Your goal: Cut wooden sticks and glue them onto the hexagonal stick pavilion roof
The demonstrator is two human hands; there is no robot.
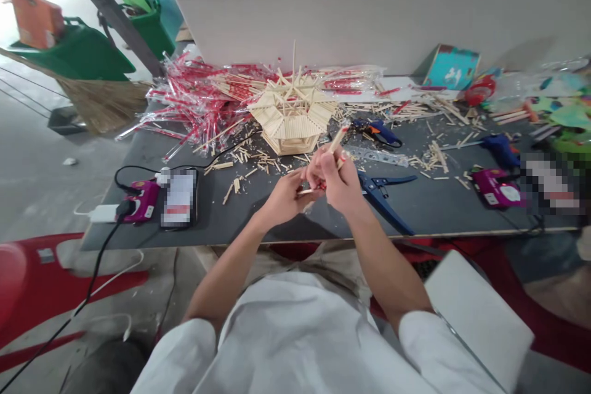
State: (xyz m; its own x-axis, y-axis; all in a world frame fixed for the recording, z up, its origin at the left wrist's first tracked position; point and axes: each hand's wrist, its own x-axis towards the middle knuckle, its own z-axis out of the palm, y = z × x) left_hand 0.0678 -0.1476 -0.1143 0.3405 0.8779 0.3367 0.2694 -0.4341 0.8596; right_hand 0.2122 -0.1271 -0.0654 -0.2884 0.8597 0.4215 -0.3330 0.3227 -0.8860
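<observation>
What looks like a small bunch of pale sticks with red marks (338,140) is in the right hand (340,181), whose thumb and fingers are wrapped around it; the bunch slants up and away from the body, above the near part of the table (240,221). Just beside it I see the left hand (282,197), fingertips drawn in at a short pale piece (305,191); the hands overlap in my view, so I cannot tell how firmly that piece is gripped or whether it belongs to the bunch. I judge the step in hand to be sorting or readying sticks between the two hands; the next move calls for a steady right grip and a fine left pinch, so nothing slips loose. Just beyond both hands stands a six-sided stick model building (293,126), with short stick pieces (268,157) scattered around its base. Right of the right hand lie blue-handled cutters (390,209), and beyond them a blue glue gun (386,135). Well beyond the left hand, red-striped plastic wrappers (198,98) are heaped; to its left rest a phone (180,200) and a purple power block (141,200).
</observation>
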